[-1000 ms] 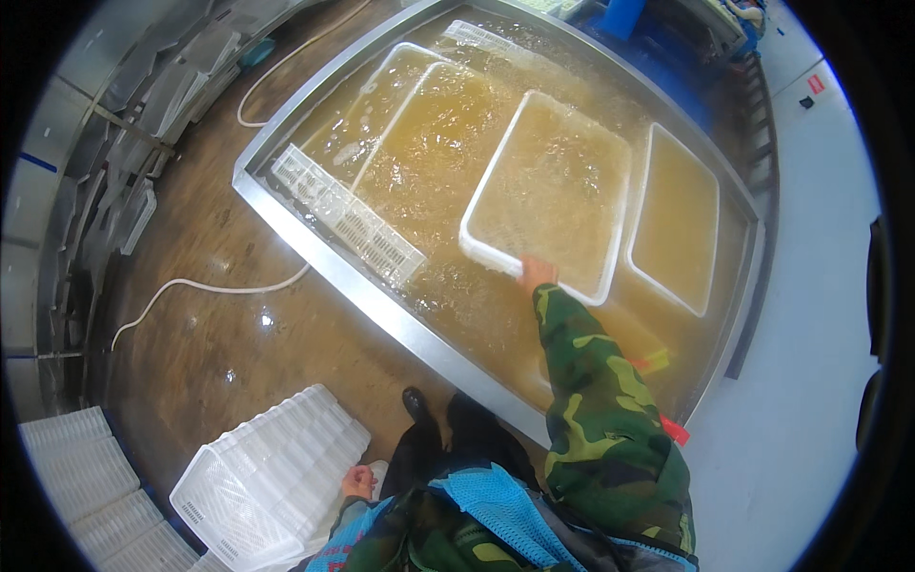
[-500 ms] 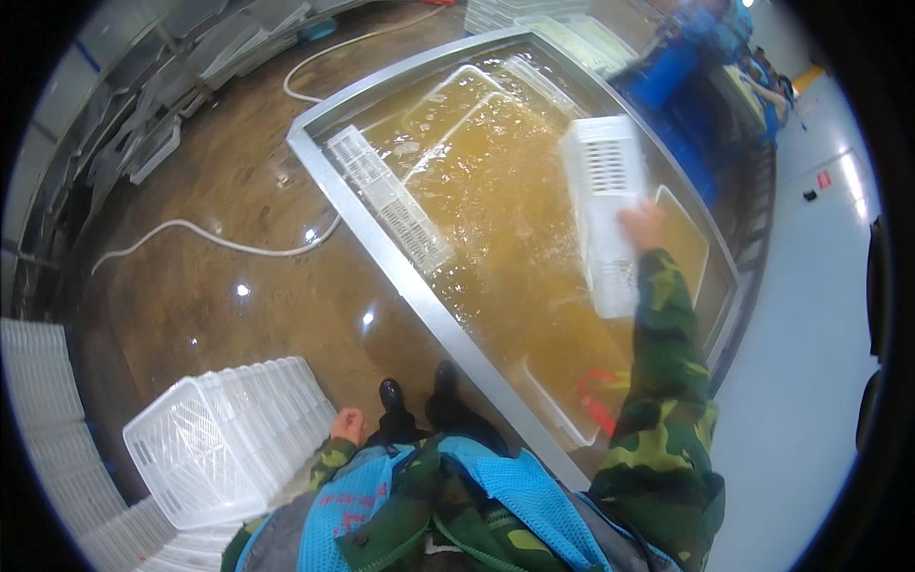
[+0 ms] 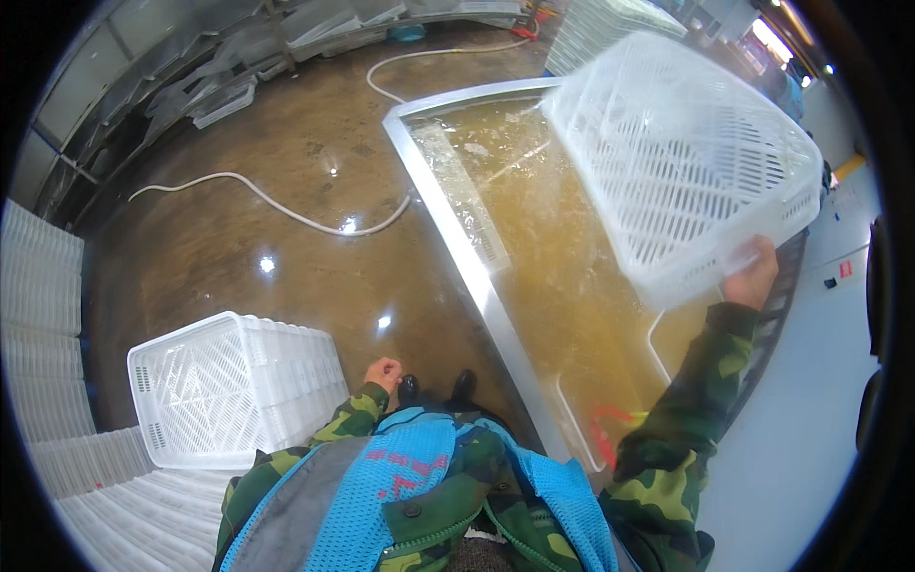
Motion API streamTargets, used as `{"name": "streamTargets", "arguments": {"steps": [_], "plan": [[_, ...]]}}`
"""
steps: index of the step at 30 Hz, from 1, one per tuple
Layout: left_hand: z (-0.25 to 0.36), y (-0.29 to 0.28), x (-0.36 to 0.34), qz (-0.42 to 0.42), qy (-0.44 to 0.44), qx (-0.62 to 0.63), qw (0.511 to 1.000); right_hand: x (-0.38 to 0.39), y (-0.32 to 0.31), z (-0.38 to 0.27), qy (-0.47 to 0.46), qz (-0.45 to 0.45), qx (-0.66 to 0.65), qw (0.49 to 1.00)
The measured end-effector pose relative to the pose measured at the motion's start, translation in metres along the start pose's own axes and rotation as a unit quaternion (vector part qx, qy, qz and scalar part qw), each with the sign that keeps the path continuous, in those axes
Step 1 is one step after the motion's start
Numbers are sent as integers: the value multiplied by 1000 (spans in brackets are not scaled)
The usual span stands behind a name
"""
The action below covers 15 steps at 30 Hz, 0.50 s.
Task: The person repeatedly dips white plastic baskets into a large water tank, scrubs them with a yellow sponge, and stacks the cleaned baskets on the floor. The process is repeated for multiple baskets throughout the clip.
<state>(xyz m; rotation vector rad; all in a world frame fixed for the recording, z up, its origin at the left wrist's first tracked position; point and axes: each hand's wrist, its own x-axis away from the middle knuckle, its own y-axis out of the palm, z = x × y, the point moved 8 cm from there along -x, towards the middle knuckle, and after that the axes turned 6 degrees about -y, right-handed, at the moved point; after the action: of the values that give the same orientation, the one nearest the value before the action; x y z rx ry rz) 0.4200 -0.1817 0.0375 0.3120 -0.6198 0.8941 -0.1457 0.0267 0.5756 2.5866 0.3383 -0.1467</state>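
A white slotted plastic basket (image 3: 681, 162) is lifted above the metal-rimmed tank (image 3: 481, 286), its slotted bottom tilted toward me. My right hand (image 3: 753, 275) grips its near right corner. Brownish water fills the tank, and another pale basket (image 3: 467, 195) lies in it along the left wall. Near my body, my left hand (image 3: 385, 373) hangs over the floor with its fingers curled; it touches no basket. To its left, a nested stack of white baskets (image 3: 238, 386) lies on its side. Something red (image 3: 605, 434) shows in the tank's near corner, partly under water.
Tall stacks of white baskets (image 3: 43, 296) line the left edge. A pale hose (image 3: 276, 202) curves over the wet brown floor (image 3: 200, 267). Shelves with trays (image 3: 224, 95) stand at the far left, more stacked baskets (image 3: 610, 29) behind the tank. A pale wall (image 3: 810, 410) bounds the right.
My right hand has raised the basket out of the water and turned its slotted bottom toward me. The view has swung to the right. My left hand still hangs near my body.
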Motion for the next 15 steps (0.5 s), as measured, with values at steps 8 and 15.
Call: {"name": "streamTargets", "arguments": {"steps": [8, 15], "plan": [[-17, -99, 45, 126, -37, 146, 981, 79, 55, 273, 107, 100, -266, 953], [-42, -142, 71, 172, -51, 176, 968, 212, 54, 442, 325, 177, -239, 898]]}}
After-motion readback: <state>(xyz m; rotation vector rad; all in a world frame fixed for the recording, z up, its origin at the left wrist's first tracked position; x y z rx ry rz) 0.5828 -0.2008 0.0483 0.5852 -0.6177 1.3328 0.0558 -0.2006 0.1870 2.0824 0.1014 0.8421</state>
